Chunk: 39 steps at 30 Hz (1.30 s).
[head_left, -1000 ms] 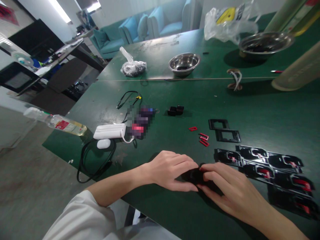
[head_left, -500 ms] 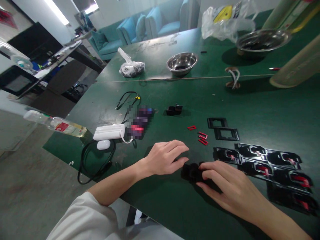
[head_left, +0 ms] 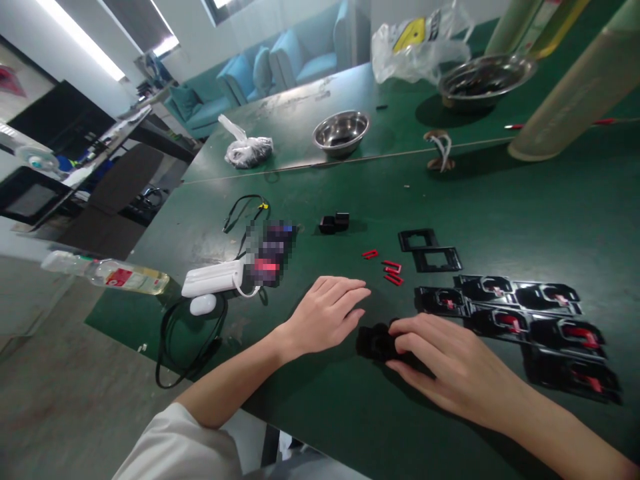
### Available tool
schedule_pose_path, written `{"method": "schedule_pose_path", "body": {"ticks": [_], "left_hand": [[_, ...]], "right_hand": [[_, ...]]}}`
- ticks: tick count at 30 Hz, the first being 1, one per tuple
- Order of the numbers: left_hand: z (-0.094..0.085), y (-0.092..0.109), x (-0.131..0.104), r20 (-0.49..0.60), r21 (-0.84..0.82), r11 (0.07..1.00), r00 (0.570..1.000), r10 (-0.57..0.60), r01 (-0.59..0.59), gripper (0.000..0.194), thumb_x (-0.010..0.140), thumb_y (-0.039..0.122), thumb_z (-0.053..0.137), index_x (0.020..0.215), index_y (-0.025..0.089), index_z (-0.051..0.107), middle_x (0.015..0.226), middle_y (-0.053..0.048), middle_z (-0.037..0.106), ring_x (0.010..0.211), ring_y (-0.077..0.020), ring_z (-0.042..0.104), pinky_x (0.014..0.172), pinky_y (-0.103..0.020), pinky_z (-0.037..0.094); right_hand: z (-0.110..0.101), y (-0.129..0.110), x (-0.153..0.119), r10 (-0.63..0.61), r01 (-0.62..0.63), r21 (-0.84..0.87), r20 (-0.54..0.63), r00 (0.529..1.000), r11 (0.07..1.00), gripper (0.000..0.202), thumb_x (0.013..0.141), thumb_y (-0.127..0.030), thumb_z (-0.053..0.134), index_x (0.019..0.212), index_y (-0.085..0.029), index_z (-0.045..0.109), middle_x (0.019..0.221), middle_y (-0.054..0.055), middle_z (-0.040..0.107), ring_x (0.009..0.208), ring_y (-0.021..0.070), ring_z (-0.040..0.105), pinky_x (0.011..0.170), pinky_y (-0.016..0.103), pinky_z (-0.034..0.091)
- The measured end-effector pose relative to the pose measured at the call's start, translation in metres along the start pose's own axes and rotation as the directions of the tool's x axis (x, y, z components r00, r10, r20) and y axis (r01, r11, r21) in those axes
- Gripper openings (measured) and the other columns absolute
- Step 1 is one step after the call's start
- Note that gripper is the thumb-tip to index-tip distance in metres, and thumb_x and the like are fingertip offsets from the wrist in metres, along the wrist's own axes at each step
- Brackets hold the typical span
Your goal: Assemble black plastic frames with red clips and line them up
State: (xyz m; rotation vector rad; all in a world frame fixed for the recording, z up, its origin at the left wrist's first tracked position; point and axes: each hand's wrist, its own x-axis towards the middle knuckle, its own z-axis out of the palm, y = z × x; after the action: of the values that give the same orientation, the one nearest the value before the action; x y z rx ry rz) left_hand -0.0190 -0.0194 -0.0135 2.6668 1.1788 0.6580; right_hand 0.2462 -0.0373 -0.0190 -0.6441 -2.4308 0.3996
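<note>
My right hand (head_left: 440,357) has its fingers curled over a small black part (head_left: 371,343) at the near side of the green table (head_left: 320,393); the fingers hide much of it, and its exact kind is unclear. To the left of that part, my left hand (head_left: 327,317) holds nothing, its thumb and fingers apart and pointing right. Several small red clips (head_left: 393,268) lie beyond my hands. Two thin black frames (head_left: 437,259) overlap to the right of the clips. Beside my right hand, several glossy black housings (head_left: 500,320) with red pieces in them form rows.
Two black blocks (head_left: 334,223) stand mid-table. A phone (head_left: 273,253), white power strip (head_left: 213,277), earphone case (head_left: 203,304) and cables (head_left: 163,347) are at left, near a bottle (head_left: 127,276). Farther back are metal bowls (head_left: 341,133), plastic bags (head_left: 249,152) and a tall cylinder (head_left: 565,100).
The camera view has turned slightly, shifting the table's contents left in the picture. Both hands keep nearly the same pose, the right one still at the black part.
</note>
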Motion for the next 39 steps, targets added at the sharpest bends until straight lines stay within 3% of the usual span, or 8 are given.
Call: {"method": "schedule_pose_path", "body": {"ticks": [6, 13, 24, 31, 35, 39], "left_hand": [[0.001, -0.001, 0.000, 0.057, 0.014, 1.000, 0.998, 0.013, -0.014, 0.034, 0.106, 0.026, 0.056, 0.138, 0.015, 0.063, 0.149, -0.015, 0.065, 0.140, -0.0276, 0.060, 0.117, -0.048, 0.051], [-0.001, -0.001, 0.002, 0.073, 0.026, 1.000, 0.997, 0.008, -0.010, 0.033, 0.105, 0.026, 0.056, 0.136, 0.018, 0.064, 0.148, -0.014, 0.066, 0.138, -0.0276, 0.062, 0.115, -0.049, 0.053], [0.005, -0.001, 0.005, -0.002, 0.009, 1.000, 1.000, 0.008, -0.008, 0.029, 0.100, 0.024, 0.062, 0.128, 0.019, 0.066, 0.138, -0.013, 0.071, 0.130, -0.0265, 0.064, 0.110, -0.048, 0.056], [0.002, 0.000, 0.006, 0.040, 0.016, 1.000, 0.999, -0.011, 0.010, 0.034, 0.102, 0.025, 0.059, 0.135, 0.020, 0.063, 0.139, -0.012, 0.071, 0.131, -0.0262, 0.064, 0.112, -0.049, 0.055], [0.001, 0.001, 0.015, 0.033, 0.055, 0.998, 0.999, -0.021, 0.019, 0.031, 0.104, 0.027, 0.058, 0.133, 0.019, 0.064, 0.128, -0.011, 0.075, 0.121, -0.0256, 0.068, 0.105, -0.045, 0.057], [0.008, -0.004, 0.029, -0.044, 0.139, 0.990, 0.999, -0.021, 0.027, 0.022, 0.104, 0.030, 0.058, 0.118, 0.017, 0.070, 0.102, -0.008, 0.078, 0.096, -0.0232, 0.071, 0.087, -0.039, 0.058]], "right_hand": [[0.000, -0.001, -0.001, 0.003, -0.003, 0.002, -0.011, 1.000, 1.000, 0.008, 0.105, -0.022, 0.059, 0.097, -0.018, 0.059, 0.104, 0.010, 0.070, 0.087, 0.0213, 0.065, 0.077, 0.035, 0.054], [0.002, 0.000, -0.001, 0.005, -0.006, -0.004, -0.041, 0.999, 1.000, 0.010, 0.105, -0.022, 0.056, 0.097, -0.019, 0.060, 0.103, 0.009, 0.071, 0.084, 0.0213, 0.065, 0.075, 0.035, 0.052], [0.008, 0.000, -0.004, 0.024, -0.024, 0.004, -0.073, 0.997, 1.000, 0.005, 0.098, -0.017, 0.063, 0.095, -0.020, 0.060, 0.104, 0.008, 0.070, 0.085, 0.0207, 0.065, 0.077, 0.034, 0.052], [0.008, -0.001, -0.001, 0.028, -0.028, 0.001, -0.083, 0.996, 1.000, 0.007, 0.096, -0.016, 0.065, 0.094, -0.021, 0.059, 0.101, 0.007, 0.070, 0.082, 0.0196, 0.064, 0.076, 0.033, 0.050], [0.009, 0.000, -0.002, 0.030, -0.030, 0.004, -0.078, 0.997, 1.000, 0.009, 0.095, -0.016, 0.066, 0.094, -0.020, 0.058, 0.101, 0.007, 0.070, 0.082, 0.0199, 0.063, 0.075, 0.033, 0.049], [0.009, -0.001, -0.003, 0.046, -0.046, 0.000, -0.049, 0.998, 0.999, 0.011, 0.095, -0.015, 0.067, 0.093, -0.020, 0.057, 0.100, 0.007, 0.069, 0.082, 0.0203, 0.062, 0.074, 0.033, 0.048]]}}
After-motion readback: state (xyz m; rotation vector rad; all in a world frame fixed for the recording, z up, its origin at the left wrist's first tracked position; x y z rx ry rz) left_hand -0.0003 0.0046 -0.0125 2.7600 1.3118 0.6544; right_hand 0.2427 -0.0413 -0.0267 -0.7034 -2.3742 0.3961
